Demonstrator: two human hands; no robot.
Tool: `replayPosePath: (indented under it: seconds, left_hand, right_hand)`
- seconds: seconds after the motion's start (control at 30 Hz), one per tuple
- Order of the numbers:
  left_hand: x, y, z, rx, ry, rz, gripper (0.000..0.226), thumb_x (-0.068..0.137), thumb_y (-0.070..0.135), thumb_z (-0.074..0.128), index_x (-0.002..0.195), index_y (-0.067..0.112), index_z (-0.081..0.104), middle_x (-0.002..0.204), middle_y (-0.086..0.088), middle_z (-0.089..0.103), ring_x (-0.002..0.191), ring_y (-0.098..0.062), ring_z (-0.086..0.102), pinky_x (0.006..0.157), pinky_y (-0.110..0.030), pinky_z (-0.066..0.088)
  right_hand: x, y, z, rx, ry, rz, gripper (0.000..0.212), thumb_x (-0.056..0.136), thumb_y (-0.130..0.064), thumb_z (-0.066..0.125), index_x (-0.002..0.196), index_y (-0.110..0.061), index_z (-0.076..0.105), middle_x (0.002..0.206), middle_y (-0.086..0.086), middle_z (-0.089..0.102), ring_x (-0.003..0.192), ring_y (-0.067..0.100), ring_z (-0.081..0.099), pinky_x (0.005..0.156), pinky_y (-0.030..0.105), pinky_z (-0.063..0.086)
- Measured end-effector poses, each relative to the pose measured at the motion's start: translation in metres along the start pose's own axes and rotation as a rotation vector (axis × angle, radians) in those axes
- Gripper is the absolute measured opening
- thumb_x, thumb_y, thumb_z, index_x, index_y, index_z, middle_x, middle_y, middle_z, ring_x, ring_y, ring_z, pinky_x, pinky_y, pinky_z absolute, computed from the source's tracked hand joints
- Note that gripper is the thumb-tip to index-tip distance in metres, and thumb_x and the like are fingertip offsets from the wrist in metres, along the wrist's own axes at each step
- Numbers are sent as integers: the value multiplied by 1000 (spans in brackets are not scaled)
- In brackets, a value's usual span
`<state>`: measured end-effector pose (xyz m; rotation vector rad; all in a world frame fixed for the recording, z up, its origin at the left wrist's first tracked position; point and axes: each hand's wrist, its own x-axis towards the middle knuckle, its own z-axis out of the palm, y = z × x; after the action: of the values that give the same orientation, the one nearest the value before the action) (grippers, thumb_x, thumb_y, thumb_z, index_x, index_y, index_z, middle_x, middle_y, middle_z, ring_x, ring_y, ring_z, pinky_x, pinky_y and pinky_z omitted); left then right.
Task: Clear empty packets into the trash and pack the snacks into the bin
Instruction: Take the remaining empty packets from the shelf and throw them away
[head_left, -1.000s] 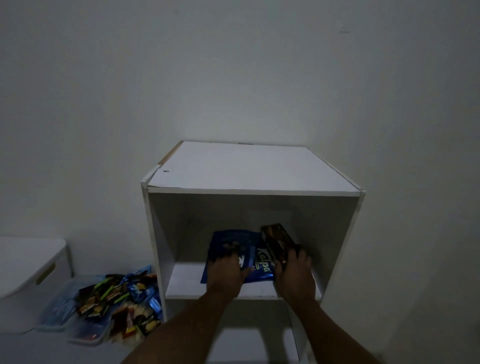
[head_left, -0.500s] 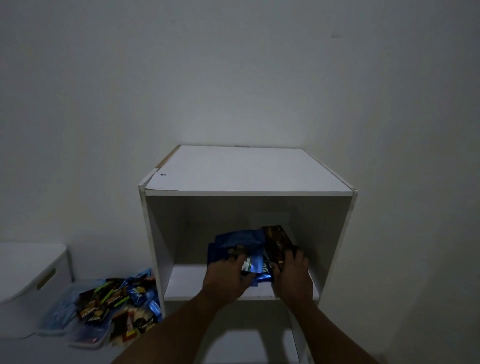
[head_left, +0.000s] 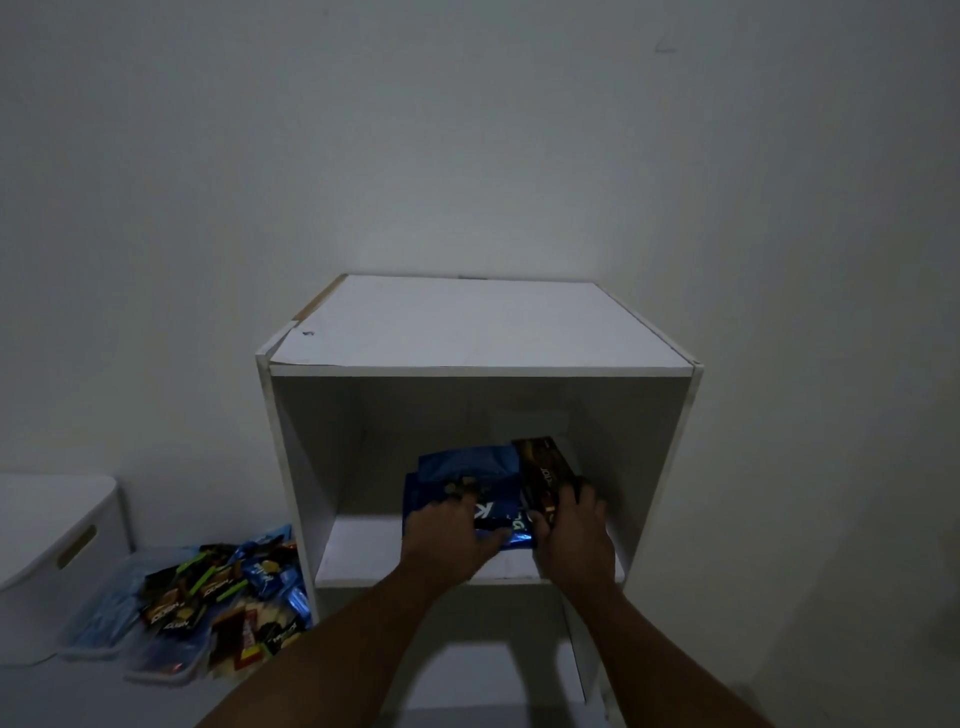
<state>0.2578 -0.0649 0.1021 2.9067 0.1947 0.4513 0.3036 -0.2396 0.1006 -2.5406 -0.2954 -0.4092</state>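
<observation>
Left hand (head_left: 449, 540) grips the crumpled blue snack packet (head_left: 467, 467), right hand (head_left: 574, 530) the brown box (head_left: 545, 467) — both near the right front edge of the shelf (head_left: 363, 556); slippery foil could slide free and drop.

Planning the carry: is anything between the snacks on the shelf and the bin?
The cabinet's left wall stands between the blue packet and box, gripped in the left hand and right hand, and the bin at lower left. The cabinet's front is open.
</observation>
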Motion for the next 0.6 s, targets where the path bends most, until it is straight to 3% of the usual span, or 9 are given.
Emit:
replayPosePath:
  seconds: [0.13, 0.23, 0.37, 0.5, 0.6]
  left_hand:
    - [-7, 14, 9, -25, -78, -129, 125, 53, 102, 38, 148, 21, 37, 145, -3, 50, 127, -24, 50, 108, -40, 36]
    - [-6, 14, 14, -71, -89, -212, 129, 46, 105, 36, 149, 26, 35, 150, -2, 44, 134, -27, 41, 114, -51, 25]
    - [-6, 17, 13, -121, -95, -236, 102, 60, 94, 48, 139, 29, 48, 141, 1, 53, 128, -26, 45, 111, -48, 30]
    - [-3, 13, 6, -81, 28, -183, 57, 83, 70, 55, 117, 24, 63, 114, 0, 70, 101, -21, 64, 81, -34, 52]
    - [0, 1, -8, 41, 8, -79, 43, 96, 40, 57, 135, 24, 52, 114, -2, 71, 95, -21, 69, 72, -29, 52]
  right_hand:
    - [0, 1, -1, 4, -11, -5, 42, 96, -38, 57, 130, -14, 49, 140, 10, 40, 124, 25, 40, 80, 37, 51]
    - [2, 3, -1, 9, -14, -6, 41, 96, -37, 58, 128, -12, 50, 139, 11, 41, 124, 26, 40, 79, 37, 49]
    - [2, 3, -1, 39, -5, 2, 45, 95, -36, 60, 131, -12, 50, 140, 11, 42, 126, 26, 41, 82, 37, 51]
    - [2, 3, -4, 33, -2, 25, 48, 94, -39, 61, 131, -11, 50, 138, 12, 42, 125, 28, 40, 86, 40, 50]
    - [2, 3, -3, 30, -6, 30, 49, 94, -39, 61, 132, -11, 50, 139, 13, 42, 125, 28, 40, 87, 40, 50]
